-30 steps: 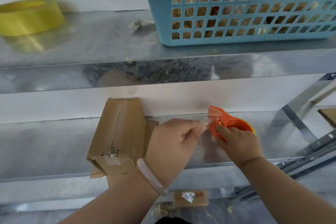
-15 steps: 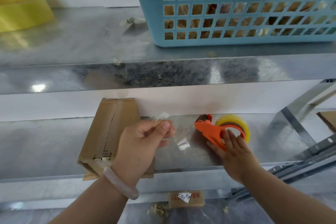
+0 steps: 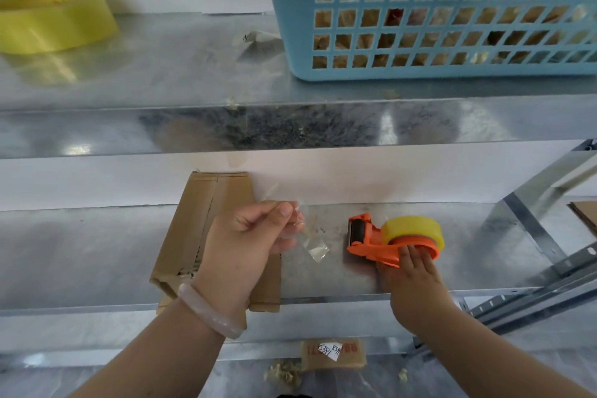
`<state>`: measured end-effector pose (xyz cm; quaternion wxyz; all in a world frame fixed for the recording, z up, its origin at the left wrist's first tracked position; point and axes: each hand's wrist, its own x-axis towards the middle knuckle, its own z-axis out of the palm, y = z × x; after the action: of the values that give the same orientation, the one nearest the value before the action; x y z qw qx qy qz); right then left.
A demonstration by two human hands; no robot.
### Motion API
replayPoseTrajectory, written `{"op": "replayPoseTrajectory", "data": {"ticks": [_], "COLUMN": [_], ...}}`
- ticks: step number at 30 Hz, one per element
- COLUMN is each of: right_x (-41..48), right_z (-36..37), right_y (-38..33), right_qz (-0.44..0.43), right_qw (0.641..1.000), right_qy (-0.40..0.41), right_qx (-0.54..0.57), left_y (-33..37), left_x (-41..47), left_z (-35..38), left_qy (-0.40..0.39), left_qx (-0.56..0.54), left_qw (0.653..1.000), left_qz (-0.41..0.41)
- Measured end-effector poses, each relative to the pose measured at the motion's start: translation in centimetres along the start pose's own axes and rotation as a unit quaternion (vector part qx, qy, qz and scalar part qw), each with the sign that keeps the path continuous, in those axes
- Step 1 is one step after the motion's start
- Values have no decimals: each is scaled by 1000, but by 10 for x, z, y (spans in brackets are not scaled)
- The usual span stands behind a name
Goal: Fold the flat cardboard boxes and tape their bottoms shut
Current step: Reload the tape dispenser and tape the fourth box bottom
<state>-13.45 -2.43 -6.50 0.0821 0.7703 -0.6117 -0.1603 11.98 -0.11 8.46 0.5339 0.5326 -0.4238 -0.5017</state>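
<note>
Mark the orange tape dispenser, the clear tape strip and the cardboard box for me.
orange tape dispenser (image 3: 368, 242), head view, on its orange body beside the roller.
clear tape strip (image 3: 318, 250), head view, on its crinkled lower end.
cardboard box (image 3: 193, 226), head view, on its upper brown face.

The lower shelf (image 3: 80, 252) lies open left of the cardboard box (image 3: 193, 226) and between it and the tape dispenser (image 3: 371, 241).

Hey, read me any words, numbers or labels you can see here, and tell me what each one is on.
"539", handwritten, then maybe "83": white sticker on the small cardboard piece at the bottom of the view; uncertain.
Red print on that small cardboard piece: too blurred to read.
Red marks on the yellow tape roll: unreadable.
</note>
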Motion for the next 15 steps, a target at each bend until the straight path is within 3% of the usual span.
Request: {"op": "replayPoseTrajectory", "data": {"ticks": [3,6,9,11,13,15], "right_x": [-5,-9,-13,-16,-20,-18], "right_z": [-8,-13,-18,-23,-39,-67], "right_y": [1,4,5,2,-7,-21], "right_qz": [-3,-6,-15,-38,-52,-45], "right_qw": [994,992,994,985,934,815], "right_qy": [-99,-112,-72,11,107,120], "right_qx": [43,51,86,168,338,565], "left_y": [4,8,11,13,15,17], "left_x": [0,-1,-1,-1,-1,-2], "left_z": [-2,-3,-7,-11,-14,-16], "left_qy": [3,6,1,-6,-11,-12], "left_qx": [5,-6,-12,-27,-46,-66], "left_qw": [1000,1000,1000,999,998,997], "left_qz": [-4,-11,-16,-23,-31,-41]}}
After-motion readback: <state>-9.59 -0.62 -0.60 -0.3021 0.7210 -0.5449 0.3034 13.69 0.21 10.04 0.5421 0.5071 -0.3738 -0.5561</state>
